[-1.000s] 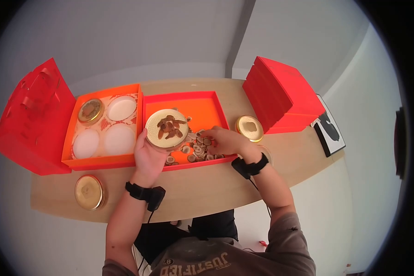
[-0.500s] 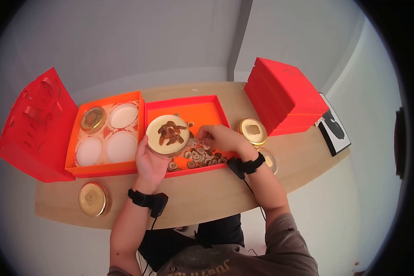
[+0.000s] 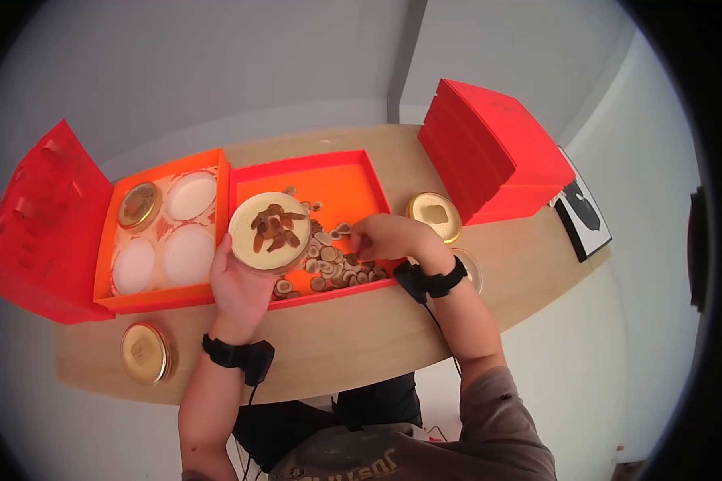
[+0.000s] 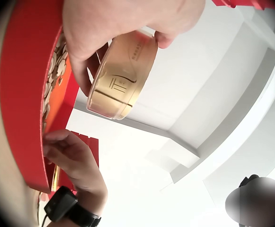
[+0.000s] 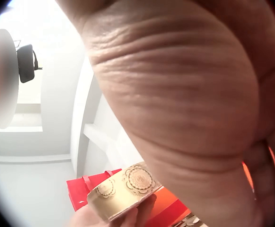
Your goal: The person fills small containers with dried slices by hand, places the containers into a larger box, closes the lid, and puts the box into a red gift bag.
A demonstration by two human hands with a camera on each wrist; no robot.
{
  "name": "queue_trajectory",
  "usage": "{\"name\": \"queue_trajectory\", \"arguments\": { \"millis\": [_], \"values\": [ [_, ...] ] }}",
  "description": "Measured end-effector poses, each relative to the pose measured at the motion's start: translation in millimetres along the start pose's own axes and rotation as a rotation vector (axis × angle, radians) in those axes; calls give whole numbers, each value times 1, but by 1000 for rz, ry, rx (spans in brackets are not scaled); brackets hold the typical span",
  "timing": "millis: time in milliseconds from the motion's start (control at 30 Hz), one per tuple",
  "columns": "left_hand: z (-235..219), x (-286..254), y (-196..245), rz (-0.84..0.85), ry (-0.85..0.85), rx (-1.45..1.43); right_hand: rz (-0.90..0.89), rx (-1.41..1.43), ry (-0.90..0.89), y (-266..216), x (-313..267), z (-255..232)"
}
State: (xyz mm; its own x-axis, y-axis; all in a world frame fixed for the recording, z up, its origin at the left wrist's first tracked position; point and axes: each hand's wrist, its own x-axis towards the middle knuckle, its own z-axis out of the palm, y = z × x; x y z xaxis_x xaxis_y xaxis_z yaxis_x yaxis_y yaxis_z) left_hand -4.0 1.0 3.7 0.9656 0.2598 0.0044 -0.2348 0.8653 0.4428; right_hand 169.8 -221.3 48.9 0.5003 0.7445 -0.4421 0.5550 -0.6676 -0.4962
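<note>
My left hand (image 3: pixel 243 290) holds a round clear-walled jar (image 4: pixel 121 78) from below and the side, above the left part of a red tray (image 3: pixel 253 170) with an orange floor. Several reddish-brown dried pieces (image 3: pixel 274 228) lie on the jar's cream, textured top. Round dried slices (image 3: pixel 329 268) with pale middles and dark rims are heaped along the tray's near side. Over this heap my right hand (image 3: pixel 397 239) reaches down, its fingers curled and a brown dried piece (image 3: pixel 364 241) at the fingertips. Its palm fills most of the right wrist view.
Left of the tray stands an orange box (image 3: pixel 104 240) with round white recesses and one lidded jar (image 3: pixel 139 207). A red bag (image 3: pixel 44 232) is beyond it. Other jars stand at front left (image 3: pixel 146 353) and right (image 3: pixel 435 215). Red boxes (image 3: pixel 493 156) stand at back right.
My left hand has moved slightly left in the head view with the jar. The right hand stays over the slices, its fingertips shifting a little within the heap.
</note>
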Motion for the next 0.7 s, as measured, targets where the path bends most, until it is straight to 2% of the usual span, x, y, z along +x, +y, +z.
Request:
{"name": "queue_trajectory", "arguments": {
  "millis": [100, 233, 300, 433, 600, 700],
  "values": [
    [0, -1, 1, -21, -24, -20, 54, -95, 7, -4, 1, 4],
    [-3, 0, 1, -17, 6, -34, 58, -18, 27, -6, 5, 6],
    [-4, 0, 1, -19, 0, -44, -83, 38, 145, -2, 4, 6],
    [-5, 0, 2, -40, -33, -75, -71, -17, 115, -9, 2, 8],
    [-4, 0, 2, -33, -26, -65, 58, -10, 13, -16, 3, 11],
    [-4, -1, 2, -33, -29, -56, 24, -97, 13, -16, 4, 13]
  ]
}}
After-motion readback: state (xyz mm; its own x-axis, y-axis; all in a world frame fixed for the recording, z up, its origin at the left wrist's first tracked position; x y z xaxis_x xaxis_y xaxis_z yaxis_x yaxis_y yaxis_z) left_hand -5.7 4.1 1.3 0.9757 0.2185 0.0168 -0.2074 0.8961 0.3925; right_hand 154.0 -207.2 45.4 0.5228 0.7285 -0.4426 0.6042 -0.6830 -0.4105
